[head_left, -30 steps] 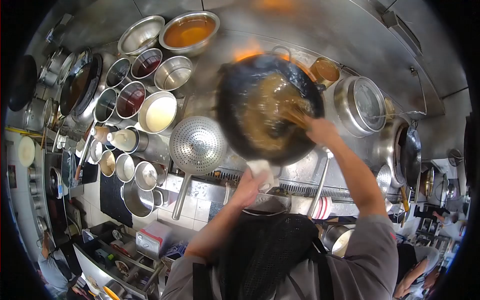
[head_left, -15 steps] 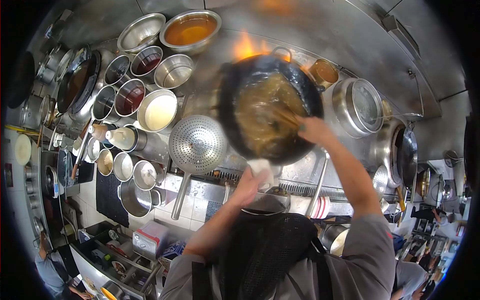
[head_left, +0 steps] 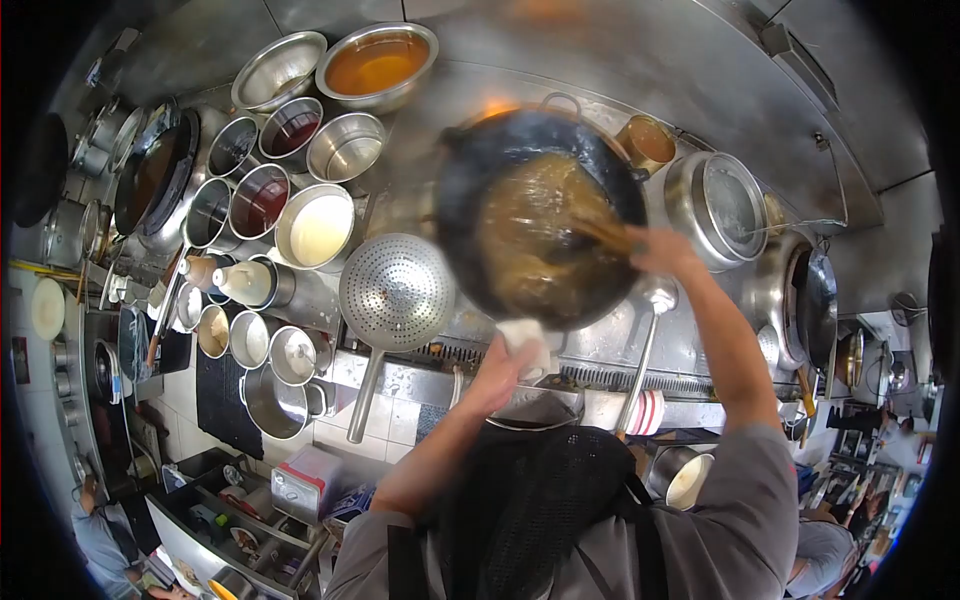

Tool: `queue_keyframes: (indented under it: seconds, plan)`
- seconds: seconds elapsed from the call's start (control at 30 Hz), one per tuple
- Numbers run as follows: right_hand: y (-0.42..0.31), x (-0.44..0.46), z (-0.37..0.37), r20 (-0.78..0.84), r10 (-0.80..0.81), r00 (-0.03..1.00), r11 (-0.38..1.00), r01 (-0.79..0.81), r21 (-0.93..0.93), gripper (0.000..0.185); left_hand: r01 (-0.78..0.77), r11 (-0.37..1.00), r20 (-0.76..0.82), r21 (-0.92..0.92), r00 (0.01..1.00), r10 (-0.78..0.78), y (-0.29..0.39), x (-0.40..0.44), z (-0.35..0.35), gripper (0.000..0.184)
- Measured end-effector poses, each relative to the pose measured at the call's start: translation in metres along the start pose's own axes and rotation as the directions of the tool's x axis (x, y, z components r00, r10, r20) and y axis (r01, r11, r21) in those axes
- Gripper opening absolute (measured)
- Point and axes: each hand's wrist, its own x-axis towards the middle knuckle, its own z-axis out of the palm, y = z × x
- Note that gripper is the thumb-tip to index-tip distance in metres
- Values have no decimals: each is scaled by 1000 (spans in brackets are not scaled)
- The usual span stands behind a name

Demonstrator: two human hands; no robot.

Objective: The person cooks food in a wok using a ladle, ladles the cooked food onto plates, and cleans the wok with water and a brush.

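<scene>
A large black wok (head_left: 466, 185) sits over the burner, flames (head_left: 497, 106) showing at its far rim. Brownish liquid (head_left: 530, 205) swirls inside it, smeared by motion. My right hand (head_left: 663, 252) is closed around a bamboo wok brush (head_left: 603, 232), whose blurred bristle end dips into the liquid. At the near rim, my left hand (head_left: 497, 372) grips a folded white cloth (head_left: 524, 338) against the wok; the handle under the cloth, if any, is hidden. A ladle (head_left: 650, 340) lies just right of the wok, below my right forearm.
Left of the wok rests a perforated strainer (head_left: 396, 290), its handle pointing toward me. Several metal pots of sauces, one with creamy liquid (head_left: 318, 226), stand farther left. A lidded steel pot (head_left: 705, 210) is at right. A co-worker (head_left: 100, 525) appears at lower left.
My right hand has swung right and slightly up with the wok brush. The flames behind the wok look smaller. My left hand keeps its grip on the cloth.
</scene>
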Motion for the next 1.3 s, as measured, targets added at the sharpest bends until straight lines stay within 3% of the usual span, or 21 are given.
queue_keyframes:
  seconds: [0.03,0.1,0.17,0.23,0.33,0.4,0.47,0.53,0.6,0.67,0.73,0.77,0.8,0.83,0.9,0.93,1.03,1.1,1.17,1.23,1.3]
  plan:
    - [-24,14,-5,-114,-28,993,988,10,-153,63,2,1000,-3,0,1000,-2,-1,-1,0,42]
    - [-69,51,24,-167,34,985,996,-47,-74,69,2,1000,1,4,1000,-2,2,-2,3,42]
    - [-130,42,42,-190,35,981,999,-36,-3,54,21,1000,-12,-6,1000,-21,11,-5,10,41]
    - [-156,33,75,-163,58,985,995,-43,94,62,33,999,-7,-18,999,-33,12,-4,12,41]
    - [-150,-32,72,-84,-84,993,990,92,104,66,43,998,-4,-35,999,-43,7,-4,5,41]
    - [-122,-60,60,44,-31,999,998,33,-47,70,44,998,-38,-50,998,-45,10,-5,9,41]
    - [-51,-39,82,-5,79,997,963,-77,-257,68,40,997,-26,-70,999,-42,10,-7,9,41]
    - [-21,-12,64,-245,195,950,927,-260,-270,68,42,995,-24,-90,999,-44,13,-6,11,40]
    - [-35,28,32,-317,161,934,978,-194,-73,65,22,997,-29,-77,999,-25,6,-4,5,39]
    - [-60,84,38,-397,-48,916,994,85,74,65,23,997,-37,-76,999,-26,10,-5,10,37]
    - [-121,99,53,-255,93,962,864,50,501,74,20,999,-42,-45,999,-21,12,-4,10,36]
    - [-152,76,46,-198,81,977,779,61,624,76,26,999,-43,-29,999,-27,11,-5,9,35]
    - [-173,57,45,-116,32,993,715,58,696,78,25,1000,-34,-17,999,-25,9,-5,8,35]
    - [-180,56,66,-197,-21,980,723,150,674,78,21,1000,-22,-8,1000,-21,9,-4,6,36]
    - [-188,22,63,-31,-117,993,705,105,701,75,14,1000,-23,-11,1000,-15,7,-4,9,35]
    - [-185,4,55,114,-141,983,753,32,657,77,13,1000,-35,-17,999,-13,6,-4,10,35]
    - [-116,9,128,-209,-432,877,774,480,414,80,-5,998,-43,-56,999,2,5,-7,14,36]
    - [-88,-50,74,135,-298,945,891,225,395,83,-11,997,-42,-71,999,8,5,-11,16,37]
    - [-21,-48,67,175,-246,953,964,221,150,83,15,996,-68,-84,997,-21,5,-13,20,36]
    - [9,-48,13,278,34,960,982,-84,168,79,20,994,-87,-109,996,-30,3,-13,20,36]
    - [58,7,22,-109,-25,994,998,18,-63,76,13,990,-91,-139,996,-26,1,-11,18,37]
